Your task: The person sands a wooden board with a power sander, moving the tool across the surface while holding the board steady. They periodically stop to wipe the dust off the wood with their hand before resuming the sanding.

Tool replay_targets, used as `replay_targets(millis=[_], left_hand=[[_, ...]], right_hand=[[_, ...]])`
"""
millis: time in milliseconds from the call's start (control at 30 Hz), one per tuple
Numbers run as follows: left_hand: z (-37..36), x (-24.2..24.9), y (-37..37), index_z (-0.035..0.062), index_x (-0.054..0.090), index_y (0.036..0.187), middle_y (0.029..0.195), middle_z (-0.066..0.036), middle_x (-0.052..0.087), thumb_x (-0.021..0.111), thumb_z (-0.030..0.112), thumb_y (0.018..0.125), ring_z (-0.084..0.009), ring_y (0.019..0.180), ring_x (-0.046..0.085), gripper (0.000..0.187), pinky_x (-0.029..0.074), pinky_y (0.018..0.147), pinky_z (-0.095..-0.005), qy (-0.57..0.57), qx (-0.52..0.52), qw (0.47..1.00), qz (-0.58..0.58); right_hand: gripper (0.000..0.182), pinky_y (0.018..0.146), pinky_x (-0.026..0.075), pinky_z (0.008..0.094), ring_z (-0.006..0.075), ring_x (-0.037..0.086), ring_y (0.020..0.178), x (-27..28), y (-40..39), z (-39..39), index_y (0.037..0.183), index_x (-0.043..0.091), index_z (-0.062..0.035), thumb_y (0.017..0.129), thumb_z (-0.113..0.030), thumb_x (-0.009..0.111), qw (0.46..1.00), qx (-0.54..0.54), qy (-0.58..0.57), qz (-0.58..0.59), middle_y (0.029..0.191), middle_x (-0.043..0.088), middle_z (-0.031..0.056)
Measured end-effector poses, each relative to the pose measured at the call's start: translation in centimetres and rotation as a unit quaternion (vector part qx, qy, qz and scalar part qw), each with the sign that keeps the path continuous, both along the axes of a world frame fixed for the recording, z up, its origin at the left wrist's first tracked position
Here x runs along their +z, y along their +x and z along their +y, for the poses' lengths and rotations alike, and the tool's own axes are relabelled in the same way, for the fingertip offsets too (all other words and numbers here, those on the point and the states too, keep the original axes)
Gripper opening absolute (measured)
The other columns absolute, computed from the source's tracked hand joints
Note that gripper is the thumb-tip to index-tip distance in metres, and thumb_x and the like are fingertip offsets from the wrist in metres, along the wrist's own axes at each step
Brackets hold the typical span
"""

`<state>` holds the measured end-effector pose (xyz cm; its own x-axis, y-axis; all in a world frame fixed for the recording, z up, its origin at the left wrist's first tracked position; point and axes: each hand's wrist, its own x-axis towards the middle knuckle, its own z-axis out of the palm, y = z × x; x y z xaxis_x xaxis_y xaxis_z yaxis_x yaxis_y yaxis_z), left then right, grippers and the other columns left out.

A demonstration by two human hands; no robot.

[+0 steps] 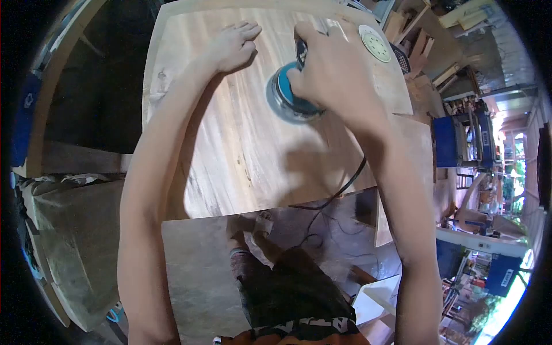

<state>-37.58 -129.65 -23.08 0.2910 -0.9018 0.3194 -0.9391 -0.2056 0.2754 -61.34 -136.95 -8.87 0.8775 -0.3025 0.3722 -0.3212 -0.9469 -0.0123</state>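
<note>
A blue and black round power sander (287, 95) rests on a wide, pale wooden board (230, 144), right of the board's middle. My right hand (325, 66) is wrapped round the sander's body from above. Farther left, my left hand (236, 47) lies on the board's far part with its fingers spread, holding nothing. A pale sanding disc with holes (375, 43) lies at the board's far right corner. The underside of the sander is hidden against the wood.
A black cable (345, 187) hangs over the board's near edge to the floor. A covered block (77, 247) stands at the left. Wood offcuts (420, 49) lie at the far right, with blue machines (448, 141) beyond. A white chair (376, 299) stands below right.
</note>
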Motion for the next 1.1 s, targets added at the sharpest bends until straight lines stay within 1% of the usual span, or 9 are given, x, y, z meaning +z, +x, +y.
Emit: replay_targets(millis=[133, 233, 333, 433, 467, 567, 667, 800, 1100], left_hand=[[-0.4, 0.3, -0.1, 0.002, 0.051, 0.149, 0.157, -0.018, 0.047, 0.047, 0.025, 0.095, -0.034, 0.148, 0.04, 0.058, 0.031, 0.123, -0.0417, -0.004, 0.022, 1.0, -0.012], [-1.5, 0.2, 1.9, 0.0004, 0.054, 0.144, 0.153, -0.017, 0.052, 0.047, 0.03, 0.095, -0.0353, 0.144, 0.045, 0.058, 0.035, 0.12, -0.0419, -0.001, 0.036, 0.999, -0.028], [-2.5, 2.8, 2.8, -0.0017, 0.054, 0.141, 0.152, -0.021, 0.051, 0.048, 0.031, 0.095, -0.0389, 0.141, 0.045, 0.057, 0.036, 0.119, -0.0431, 0.065, 0.068, 0.995, -0.03], [-1.6, -0.6, 2.5, -0.0029, 0.055, 0.139, 0.151, -0.024, 0.05, 0.049, 0.028, 0.094, -0.04, 0.141, 0.044, 0.055, 0.036, 0.119, -0.043, -0.02, 0.017, 0.992, -0.121], [-1.5, -1.0, 1.8, -0.0045, 0.056, 0.138, 0.15, -0.026, 0.051, 0.053, 0.024, 0.091, -0.0409, 0.14, 0.046, 0.056, 0.037, 0.119, -0.0436, -0.057, 0.014, 0.996, -0.064], [2.3, 1.8, -5.6, -0.0054, 0.055, 0.141, 0.149, -0.027, 0.053, 0.058, 0.018, 0.084, -0.0417, 0.139, 0.049, 0.061, 0.039, 0.118, -0.044, -0.029, -0.114, 0.992, 0.035], [6.5, 1.9, -11.8, -0.0044, 0.054, 0.144, 0.15, -0.027, 0.052, 0.055, 0.011, 0.081, -0.0396, 0.145, 0.044, 0.065, 0.034, 0.123, -0.0459, -0.007, -0.184, 0.981, 0.058], [11.2, 3.4, -17.3, -0.0041, 0.055, 0.143, 0.15, -0.024, 0.054, 0.055, 0.01, 0.079, -0.0388, 0.143, 0.047, 0.065, 0.034, 0.123, -0.0473, 0.009, -0.223, 0.972, 0.068], [11.2, 3.5, -17.2, 0.0034, 0.056, 0.145, 0.15, -0.02, 0.055, 0.054, 0.01, 0.082, -0.0372, 0.143, 0.048, 0.064, 0.033, 0.124, -0.0477, 0.015, -0.242, 0.969, 0.052]], right_hand=[[0.039, 0.074, 0.054, 0.0509, 0.0414, 0.066, 0.086, 0.7, -5.7, 2.9, 0.112, 0.062, -0.0104, 0.076, -0.018, 0.078, 0.998, 0.051, 0.036, 0.011, 0.096, 0.064, 0.0247], [0.033, 0.069, 0.055, 0.0428, 0.0386, 0.062, 0.073, 1.1, -9.4, 5.1, 0.112, 0.063, -0.0116, 0.08, -0.013, 0.071, 0.999, 0.026, 0.018, 0.044, 0.09, 0.061, 0.0207], [0.041, 0.07, 0.056, 0.0428, 0.0363, 0.064, 0.082, 2.8, -11.7, 6.9, 0.119, 0.062, -0.0156, 0.08, -0.015, 0.075, 0.98, -0.054, 0.095, 0.167, 0.101, 0.06, 0.0183], [0.047, 0.071, 0.057, 0.0451, 0.036, 0.065, 0.091, 3.5, -13.7, 7.8, 0.125, 0.061, -0.0192, 0.081, -0.016, 0.076, 0.969, -0.093, 0.128, 0.192, 0.11, 0.056, 0.0167], [0.051, 0.074, 0.058, 0.0481, 0.0388, 0.064, 0.094, 3.6, -14.2, 7.9, 0.128, 0.06, -0.0216, 0.08, -0.015, 0.077, 0.967, -0.097, 0.139, 0.192, 0.112, 0.053, 0.0171], [0.043, 0.082, 0.055, 0.0526, 0.0442, 0.065, 0.094, 3.4, -15.5, 8.5, 0.117, 0.06, -0.0142, 0.08, -0.018, 0.082, 0.975, -0.101, 0.146, 0.135, 0.108, 0.059, 0.02], [0.043, 0.078, 0.056, 0.0519, 0.0434, 0.066, 0.091, 4.0, -15.5, 8.1, 0.116, 0.06, -0.0146, 0.079, -0.019, 0.082, 0.966, -0.119, 0.152, 0.173, 0.106, 0.058, 0.0195], [0.035, 0.063, 0.057, 0.0441, 0.0388, 0.065, 0.079, 3.4, -16.4, 7.1, 0.107, 0.062, -0.0171, 0.075, -0.011, 0.076, 0.986, -0.086, 0.079, 0.117, 0.099, 0.058, 0.0164], [0.027, 0.055, 0.052, 0.0432, 0.0381, 0.064, 0.073, 1.8, -15.0, 7.2, 0.096, 0.062, -0.0164, 0.073, -0.009, 0.074, 0.998, -0.036, 0.03, 0.041, 0.094, 0.058, 0.0167]])
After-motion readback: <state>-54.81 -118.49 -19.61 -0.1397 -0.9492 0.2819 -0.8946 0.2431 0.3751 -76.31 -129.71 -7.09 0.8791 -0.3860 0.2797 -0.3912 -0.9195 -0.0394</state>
